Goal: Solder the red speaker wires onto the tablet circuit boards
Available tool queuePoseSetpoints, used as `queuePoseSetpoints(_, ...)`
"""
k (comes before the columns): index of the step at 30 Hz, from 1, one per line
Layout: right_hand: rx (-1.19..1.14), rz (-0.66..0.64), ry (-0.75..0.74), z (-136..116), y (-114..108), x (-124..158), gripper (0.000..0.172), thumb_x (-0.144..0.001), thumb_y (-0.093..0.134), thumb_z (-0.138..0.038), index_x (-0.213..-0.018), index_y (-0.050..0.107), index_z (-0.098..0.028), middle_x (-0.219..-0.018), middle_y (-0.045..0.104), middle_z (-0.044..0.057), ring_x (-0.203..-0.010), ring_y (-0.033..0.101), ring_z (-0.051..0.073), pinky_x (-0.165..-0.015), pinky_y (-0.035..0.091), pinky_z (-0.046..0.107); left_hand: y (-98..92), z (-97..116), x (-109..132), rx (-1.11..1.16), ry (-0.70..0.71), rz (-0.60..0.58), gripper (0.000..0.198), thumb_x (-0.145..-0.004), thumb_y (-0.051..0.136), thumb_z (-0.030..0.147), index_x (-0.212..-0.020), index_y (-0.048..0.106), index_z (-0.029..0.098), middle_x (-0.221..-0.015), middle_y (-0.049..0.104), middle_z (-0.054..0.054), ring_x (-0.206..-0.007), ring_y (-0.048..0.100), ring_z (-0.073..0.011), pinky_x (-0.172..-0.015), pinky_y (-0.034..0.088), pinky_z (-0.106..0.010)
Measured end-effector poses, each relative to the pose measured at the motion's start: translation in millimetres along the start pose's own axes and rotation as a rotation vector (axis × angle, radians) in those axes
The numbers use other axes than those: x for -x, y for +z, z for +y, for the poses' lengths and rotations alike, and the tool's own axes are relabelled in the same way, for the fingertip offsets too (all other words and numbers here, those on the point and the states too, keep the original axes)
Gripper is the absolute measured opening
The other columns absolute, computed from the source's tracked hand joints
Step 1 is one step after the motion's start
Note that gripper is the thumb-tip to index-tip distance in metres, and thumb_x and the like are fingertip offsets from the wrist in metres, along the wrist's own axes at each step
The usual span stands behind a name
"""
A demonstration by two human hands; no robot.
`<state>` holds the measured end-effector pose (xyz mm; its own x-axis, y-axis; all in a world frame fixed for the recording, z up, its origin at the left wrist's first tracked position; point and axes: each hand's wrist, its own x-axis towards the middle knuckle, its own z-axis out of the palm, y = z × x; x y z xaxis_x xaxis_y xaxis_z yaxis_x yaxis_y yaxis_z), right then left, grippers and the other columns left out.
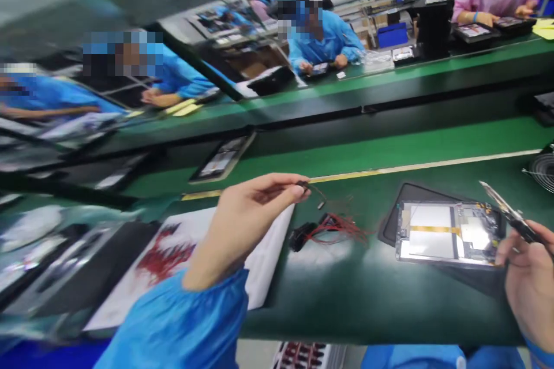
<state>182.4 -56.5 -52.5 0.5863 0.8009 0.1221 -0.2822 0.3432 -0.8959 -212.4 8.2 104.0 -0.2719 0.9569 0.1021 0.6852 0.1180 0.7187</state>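
Note:
My left hand [255, 207] is raised over the bench, thumb and forefinger pinching a small dark part [304, 185] with thin wires. A tiny silvery end [321, 205] hangs from those wires. At the right edge, my right hand [530, 277] grips what looks like a soldering iron [515, 216], its pointed metal tip up and to the left. Beside that hand lies an opened tablet [437, 236], inner parts showing, on a dark panel [392, 219]. Whether a fingertip touches the tablet's corner is unclear. Black parts with red wires [331, 229] lie between my hands.
A white sheet [268, 265] carrying a heap of red-wired parts [167, 256] lies left. Dark panels [104, 277] sit beyond it. A round wire-grille fan [543, 170] stands far right. Another tablet [225, 155] lies behind. Co-workers [326, 40] sit across the bench.

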Motion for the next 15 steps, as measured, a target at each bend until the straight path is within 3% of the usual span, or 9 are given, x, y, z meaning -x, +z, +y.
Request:
queuePoseSetpoints(2, 0.024, 0.000, 0.004, 2.3, 4.0, 6.3, 0.031, -0.094, 0.081, -0.042, -0.116, 0.073, -0.022, -0.092, 0.075, 0.003, -0.055, 0.066, 0.015, -0.046, 0.054, 0.024, 24.2, 25.6, 9.8, 0.260, -0.016, -0.044, 0.036, -0.079, 0.085, 0.051, -0.100, 0.083, 0.021, -0.086, 0.084, -0.005, -0.082, 0.079, -0.0242, -0.081, 0.067, -0.035)
queuePoseSetpoints(4, 0.042, 0.001, -0.003, 4.3, 5.1, 13.5, 0.030, -0.098, 0.078, -0.042, -0.120, 0.071, -0.023, -0.096, 0.073, 0.002, -0.055, 0.065, 0.013, -0.045, 0.052, 0.023, 55.0, 46.1, 16.7, 0.352, 0.000, -0.191, 0.032, -0.080, 0.084, 0.046, -0.099, 0.083, 0.020, -0.085, 0.084, -0.006, -0.078, 0.079, -0.0224, -0.076, 0.066, -0.032)
queuePoseSetpoints(8, 0.061, -0.002, -0.025, 4.2, 7.3, 25.1, 0.027, -0.103, 0.073, -0.041, -0.125, 0.069, -0.025, -0.101, 0.071, 0.003, -0.057, 0.065, 0.012, -0.047, 0.053, 0.023, 116.3, 56.9, 18.1, 0.085, 0.176, -0.475, 0.024, -0.089, 0.071, 0.036, -0.097, 0.084, 0.018, -0.083, 0.084, -0.005, -0.071, 0.077, -0.0202, -0.067, 0.062, -0.029)
queuePoseSetpoints(11, 0.068, -0.010, -0.037, 2.1, 7.1, 28.8, 0.026, -0.105, 0.071, -0.040, -0.127, 0.069, -0.026, -0.105, 0.070, 0.003, -0.059, 0.065, 0.012, -0.047, 0.053, 0.023, 141.4, 44.1, 16.6, -0.155, 0.344, -0.489, 0.024, -0.092, 0.064, 0.026, -0.101, 0.085, 0.020, -0.089, 0.084, -0.005, -0.079, 0.077, -0.0224, -0.079, 0.064, -0.035)
queuePoseSetpoints(15, 0.086, -0.013, -0.072, -2.8, -1.1, 29.7, 0.027, -0.106, 0.072, -0.041, -0.129, 0.069, -0.027, -0.106, 0.069, 0.003, -0.063, 0.067, 0.013, -0.050, 0.055, 0.024, 148.9, 31.4, 29.6, -0.224, 0.618, -0.410, 0.035, -0.094, 0.068, 0.020, -0.127, 0.081, 0.021, -0.127, 0.079, -0.013, -0.114, 0.073, -0.0318, -0.102, 0.062, -0.051)
